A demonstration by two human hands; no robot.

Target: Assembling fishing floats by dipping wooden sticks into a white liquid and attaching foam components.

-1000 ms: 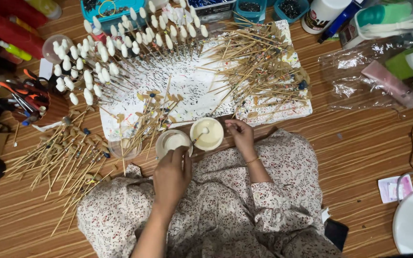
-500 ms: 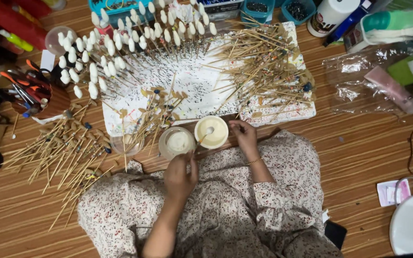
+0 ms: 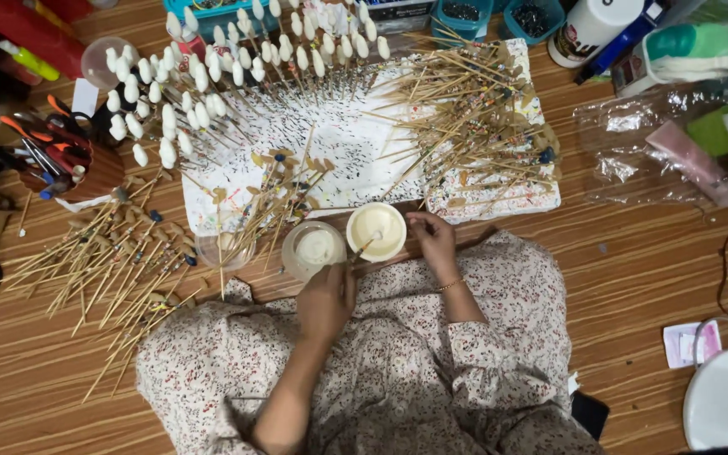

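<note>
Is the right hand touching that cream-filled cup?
Touching. The head view shows the right hand with its fingers on the rim of the cream-filled cup.

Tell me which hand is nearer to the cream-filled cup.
Right. The right hand touches the rim of the cream-filled cup; the left hand sits below it, holding a stick whose tip reaches the cup.

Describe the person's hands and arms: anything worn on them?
Both hands are bare, without gloves. The right hand has a thin gold-coloured bracelet at the wrist. The left hand shows no jewellery. Both forearms are uncovered; no sleeve can be made out against the flowered garment.
</note>
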